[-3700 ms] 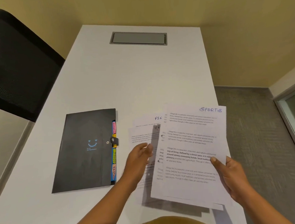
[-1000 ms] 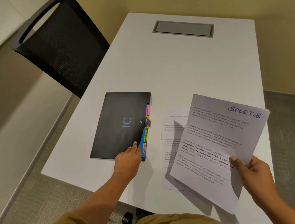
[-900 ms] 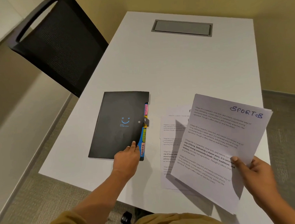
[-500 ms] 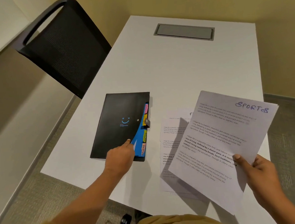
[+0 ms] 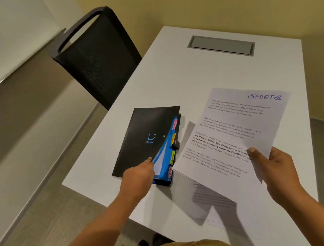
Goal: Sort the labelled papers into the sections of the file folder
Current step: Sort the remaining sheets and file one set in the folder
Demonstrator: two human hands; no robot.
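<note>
Two pinches: left hand (image 5: 139, 177) on folder (image 5: 139, 138) cover, right hand (image 5: 276, 170) on SPORTS sheet (image 5: 232, 129), heading away.

Left hand (image 5: 139, 177) pinches folder cover (image 5: 139, 127) up; right hand (image 5: 274, 170) holds SPORTS sheet (image 5: 232, 131).

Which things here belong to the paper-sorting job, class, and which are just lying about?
Job: file folder, cover lifted by the left hand; SPORTS paper, held by the right hand; paper stack on the table.
Lying about: black chair; grey hatch set in the table.
</note>
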